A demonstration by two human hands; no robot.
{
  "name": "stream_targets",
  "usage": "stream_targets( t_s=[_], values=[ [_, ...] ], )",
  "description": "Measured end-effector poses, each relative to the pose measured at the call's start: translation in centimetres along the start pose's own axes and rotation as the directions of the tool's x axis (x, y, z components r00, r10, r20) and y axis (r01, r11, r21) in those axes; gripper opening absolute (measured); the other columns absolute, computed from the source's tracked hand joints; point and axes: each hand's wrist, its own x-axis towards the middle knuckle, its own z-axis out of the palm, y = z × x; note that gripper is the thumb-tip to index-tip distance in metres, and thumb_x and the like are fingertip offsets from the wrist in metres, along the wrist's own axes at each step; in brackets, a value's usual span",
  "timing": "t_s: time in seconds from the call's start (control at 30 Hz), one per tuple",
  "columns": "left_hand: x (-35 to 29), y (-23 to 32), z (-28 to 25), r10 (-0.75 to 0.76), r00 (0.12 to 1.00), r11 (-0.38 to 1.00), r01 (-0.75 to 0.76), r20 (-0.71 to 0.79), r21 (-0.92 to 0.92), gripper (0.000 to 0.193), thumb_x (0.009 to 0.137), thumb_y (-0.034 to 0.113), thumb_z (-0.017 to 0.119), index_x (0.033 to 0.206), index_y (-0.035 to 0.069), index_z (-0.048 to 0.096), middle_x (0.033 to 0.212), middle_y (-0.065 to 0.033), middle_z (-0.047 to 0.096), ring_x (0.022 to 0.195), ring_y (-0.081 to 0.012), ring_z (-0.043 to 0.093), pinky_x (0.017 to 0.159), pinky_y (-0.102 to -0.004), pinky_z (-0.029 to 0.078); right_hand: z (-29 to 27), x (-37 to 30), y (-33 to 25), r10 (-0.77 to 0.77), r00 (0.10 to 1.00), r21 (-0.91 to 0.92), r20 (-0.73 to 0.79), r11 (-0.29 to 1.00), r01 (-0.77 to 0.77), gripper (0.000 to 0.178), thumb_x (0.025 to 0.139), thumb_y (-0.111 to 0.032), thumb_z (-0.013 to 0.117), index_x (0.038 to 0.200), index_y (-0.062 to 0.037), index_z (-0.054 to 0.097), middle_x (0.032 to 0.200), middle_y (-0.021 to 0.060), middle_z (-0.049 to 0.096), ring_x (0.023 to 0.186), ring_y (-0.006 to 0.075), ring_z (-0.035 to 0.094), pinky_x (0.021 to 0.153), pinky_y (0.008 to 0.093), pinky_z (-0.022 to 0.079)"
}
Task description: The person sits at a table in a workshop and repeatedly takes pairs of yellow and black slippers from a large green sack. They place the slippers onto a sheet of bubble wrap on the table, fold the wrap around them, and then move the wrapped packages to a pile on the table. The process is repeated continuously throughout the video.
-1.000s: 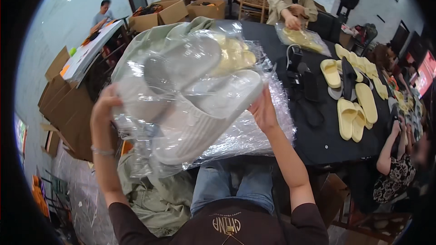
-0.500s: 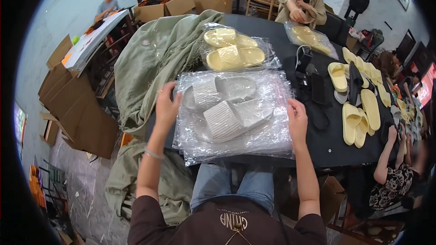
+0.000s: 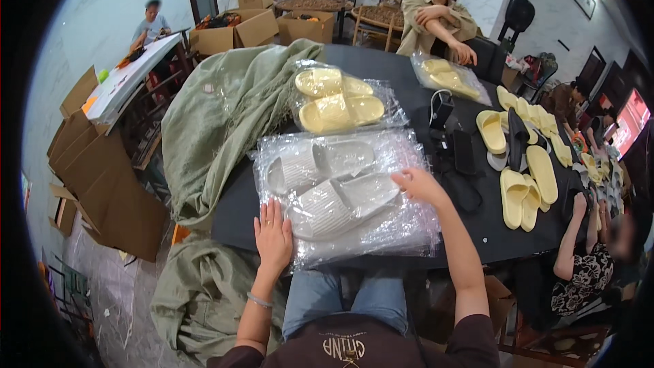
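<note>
A pair of light grey slippers (image 3: pixel 327 208) lies in a clear plastic bag, on top of a stack of clear plastic bags (image 3: pixel 398 235) at the table's near edge. My left hand (image 3: pixel 274 235) rests flat on the bag at its left, fingers stretched out beside the nearer slipper. At that slipper's other end is my right hand (image 3: pixel 419 187), its fingers bent and somewhat apart, touching the plastic. Just behind lies a pair of pale yellow slippers (image 3: pixel 340 112) in another clear bag.
Green cloth (image 3: pixel 218 109) covers the table's left side. A black phone (image 3: pixel 464 152) and loose yellow slippers (image 3: pixel 519 197) lie to the right on the dark table (image 3: pixel 381 65). One person sits across at the far side; others are at the right. Cardboard boxes (image 3: pixel 112 191) stand at left.
My left hand has come down from the bag's upper left side to its lower left. My right hand has moved left from the bag's edge onto the end of the nearer grey slipper.
</note>
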Motion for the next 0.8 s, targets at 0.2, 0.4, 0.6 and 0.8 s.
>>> stream_targets(
  t_s=[0.2, 0.4, 0.6, 0.8],
  values=[
    [-0.3, -0.2, 0.5, -0.001, 0.999, 0.999, 0.003, -0.053, 0.038, 0.049, 0.096, 0.026, 0.038, 0.139, 0.003, 0.038, 0.148, -0.0116, 0.034, 0.137, -0.0292, 0.029, 0.11, -0.0476, 0.02, -0.4, -2.3, -3.4, 0.035, 0.999, 0.273, 0.036, 0.961, -0.044, 0.07, 0.085, -0.058, 0.057, 0.114, 0.0055, 0.058, 0.077, 0.0111, 0.065, 0.062, 0.0167, 0.06, 0.06, 0.0298, 0.048],
    [-0.2, 0.4, 0.3, -0.002, 0.999, 1.0, 0.003, -0.046, 0.022, 0.048, 0.097, 0.026, 0.036, 0.138, 0.003, 0.04, 0.148, -0.0109, 0.033, 0.138, -0.0289, 0.028, 0.111, -0.0473, 0.019, 1.3, -1.8, -1.2, -0.206, 0.974, 0.377, 0.09, 0.913, 0.158, 0.056, 0.086, -0.03, 0.066, 0.128, 0.0042, 0.048, 0.082, 0.0055, 0.062, 0.067, 0.0114, 0.057, 0.062, 0.0255, 0.046],
    [-0.2, 0.4, 0.2, -0.014, 0.999, 1.0, 0.015, -0.052, 0.016, 0.047, 0.097, 0.027, 0.035, 0.138, 0.004, 0.041, 0.148, -0.0107, 0.033, 0.138, -0.0288, 0.028, 0.111, -0.0471, 0.02, 0.2, -4.4, -2.5, -0.314, 0.945, 0.642, -0.09, 0.707, 0.296, 0.045, 0.088, -0.01, 0.058, 0.13, 0.0027, 0.046, 0.084, 0.0011, 0.058, 0.092, 0.0136, 0.059, 0.08, 0.0258, 0.045],
    [-0.2, 0.1, 0.7, -0.035, 0.994, 0.999, 0.036, -0.108, 0.005, 0.048, 0.097, 0.029, 0.036, 0.137, 0.005, 0.043, 0.147, -0.0142, 0.034, 0.137, -0.0319, 0.029, 0.11, -0.0476, 0.021, -1.4, -5.8, -3.7, -0.391, 0.918, 0.921, -0.068, 0.329, 0.208, 0.041, 0.088, -0.001, 0.05, 0.128, 0.0001, 0.041, 0.087, 0.0038, 0.058, 0.104, 0.0269, 0.061, 0.084, 0.0338, 0.051]
  ],
)
